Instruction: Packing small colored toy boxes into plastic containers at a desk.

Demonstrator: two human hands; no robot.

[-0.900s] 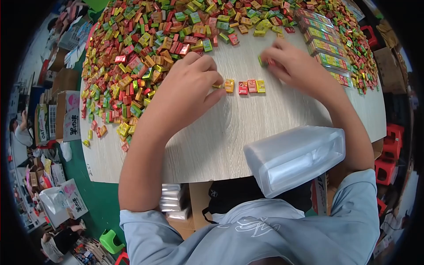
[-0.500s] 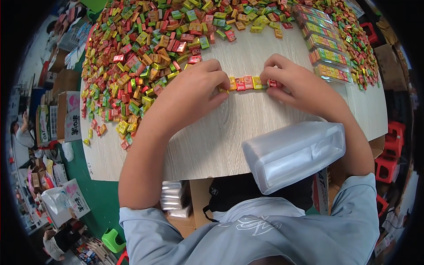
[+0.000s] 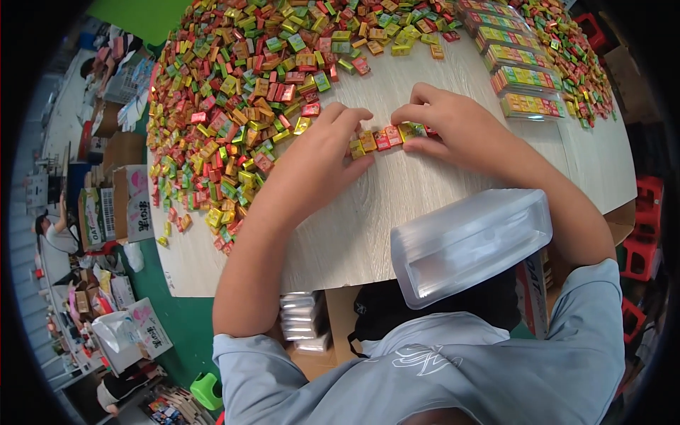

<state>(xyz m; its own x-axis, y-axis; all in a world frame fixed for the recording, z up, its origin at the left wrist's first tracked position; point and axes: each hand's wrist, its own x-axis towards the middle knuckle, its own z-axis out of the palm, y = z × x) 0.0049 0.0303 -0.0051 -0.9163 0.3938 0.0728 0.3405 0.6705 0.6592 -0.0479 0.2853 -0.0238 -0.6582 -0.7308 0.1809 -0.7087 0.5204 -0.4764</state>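
The left hand (image 3: 327, 147) is spreading its thumb and forefinger widely around the left end of a short row of small, glossy, rectangular packets (image 3: 383, 139) in yellow, orange, red and green, near the centre of the frame. The right hand (image 3: 453, 126) is curving over the right part of this row, its thumb lying along the lower side and its fingers bending above; whether it is pinching any packet, one cannot tell. The row is lying on a pale, wood-grained table (image 3: 333, 248) and is slanting slightly upward to the right.

Beyond the left hand, a broad heap of similar bright packets (image 3: 234, 88) is covering the upper left and top of the table. At the upper right, clear plastic trays filled with packets (image 3: 528, 78) are standing in a column, and more loose packets (image 3: 577, 67) are lying to their right.

Below the right hand, a clear plastic rectangular container (image 3: 471, 244) is tilting across the table's near edge. Under that edge, silvery wrapped bundles (image 3: 303, 322) are sitting stacked.

Farther out, red plastic stools (image 3: 641, 230) are standing at the right, a bright green stool (image 3: 207, 389) is standing at the lower left, and cardboard cartons (image 3: 138, 202) are crowding the left side.
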